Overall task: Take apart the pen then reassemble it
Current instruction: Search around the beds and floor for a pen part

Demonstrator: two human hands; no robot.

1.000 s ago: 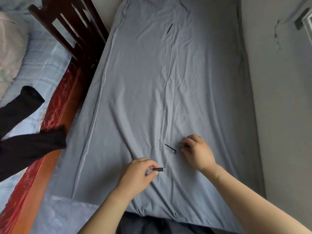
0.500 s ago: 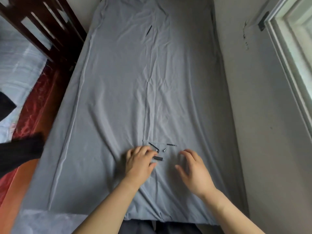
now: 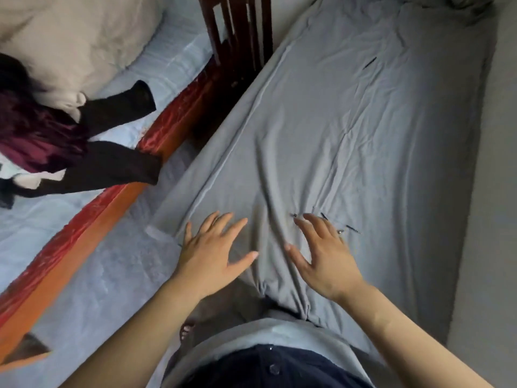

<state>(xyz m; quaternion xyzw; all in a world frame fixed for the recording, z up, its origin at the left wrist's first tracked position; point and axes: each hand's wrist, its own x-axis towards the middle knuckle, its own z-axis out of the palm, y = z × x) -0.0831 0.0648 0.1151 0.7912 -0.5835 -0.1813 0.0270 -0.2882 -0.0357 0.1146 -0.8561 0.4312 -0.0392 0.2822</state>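
Note:
Small dark pen parts lie on the grey sheet (image 3: 363, 152) just beyond my right hand (image 3: 324, 253): a thin piece (image 3: 353, 229) to the right, a short dark piece (image 3: 324, 216) above the fingers, a small tip (image 3: 340, 232) and a bit (image 3: 294, 215) at my fingertips. Some parts may be hidden under the fingers. My right hand hovers open with fingers spread, holding nothing. My left hand (image 3: 212, 250) is open and empty, spread over the sheet's left edge. Another dark slim pen-like piece (image 3: 369, 63) lies far up the sheet.
A dark wooden chair (image 3: 237, 37) stands at the sheet's upper left. Left of it is a bed with a red-orange frame (image 3: 112, 197), dark clothes (image 3: 112, 163) and a pale pillow (image 3: 70, 37). A grey wall (image 3: 492, 191) runs along the right.
My left hand let go of the short black pen piece and both hands opened and drew back from the parts. The camera view swung left and tilted.

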